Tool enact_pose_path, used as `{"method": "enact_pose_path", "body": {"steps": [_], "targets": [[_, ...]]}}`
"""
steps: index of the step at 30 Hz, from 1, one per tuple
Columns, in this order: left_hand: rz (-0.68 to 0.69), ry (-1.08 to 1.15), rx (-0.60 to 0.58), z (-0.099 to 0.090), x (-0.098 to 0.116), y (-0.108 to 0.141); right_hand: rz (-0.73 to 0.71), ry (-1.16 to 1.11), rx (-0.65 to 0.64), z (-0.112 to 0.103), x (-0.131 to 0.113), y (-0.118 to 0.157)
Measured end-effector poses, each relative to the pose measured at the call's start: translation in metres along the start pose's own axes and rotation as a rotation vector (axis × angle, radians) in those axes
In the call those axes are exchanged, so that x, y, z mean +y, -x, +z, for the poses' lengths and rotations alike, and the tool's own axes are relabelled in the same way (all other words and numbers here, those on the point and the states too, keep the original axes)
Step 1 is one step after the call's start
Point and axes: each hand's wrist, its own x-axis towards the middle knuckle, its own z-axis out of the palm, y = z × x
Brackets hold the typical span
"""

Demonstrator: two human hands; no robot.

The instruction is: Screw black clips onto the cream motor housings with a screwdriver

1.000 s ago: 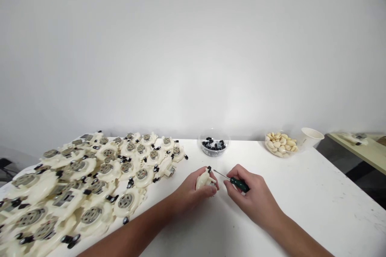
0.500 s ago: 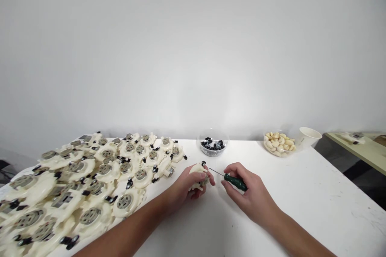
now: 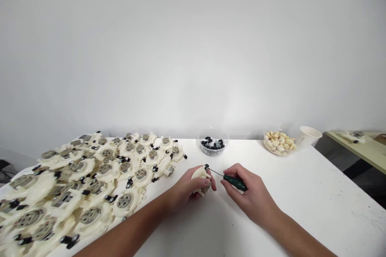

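Note:
In my left hand (image 3: 188,184) is a cream plastic motor housing (image 3: 198,174), held with the thumb across its front. A small black piece (image 3: 206,166) sits at the housing's upper right corner. My right hand (image 3: 249,188) is closed around the green handle of a screwdriver (image 3: 235,182). Its thin shaft points left, and the tip meets or nearly meets the black piece; the exact contact is too small to make out. Fingers hide part of the housing's lower side.
Many similar cream motor housings (image 3: 141,174) cover the left of the white table (image 3: 301,209). At the back stands a clear bowl (image 3: 212,152) of black pieces and screws. Farther right are a bowl of cream parts (image 3: 279,143) and a paper cup (image 3: 309,136).
The housing in my left hand has turned and shifted slightly right, bringing its black piece to the screwdriver's tip. My right hand has barely moved.

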Motion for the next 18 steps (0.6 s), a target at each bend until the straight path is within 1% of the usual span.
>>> {"method": "enact_pose_path", "body": {"steps": [10, 18], "targets": [[0.021, -0.042, 0.019, 0.0026, -0.0004, -0.0018, -0.001, -0.002, -0.009, -0.0005, -0.0028, -0.0015], [0.013, -0.025, 0.027, 0.0023, -0.0012, -0.0017, -0.009, 0.01, 0.026, -0.0007, -0.0018, -0.0006]]}}
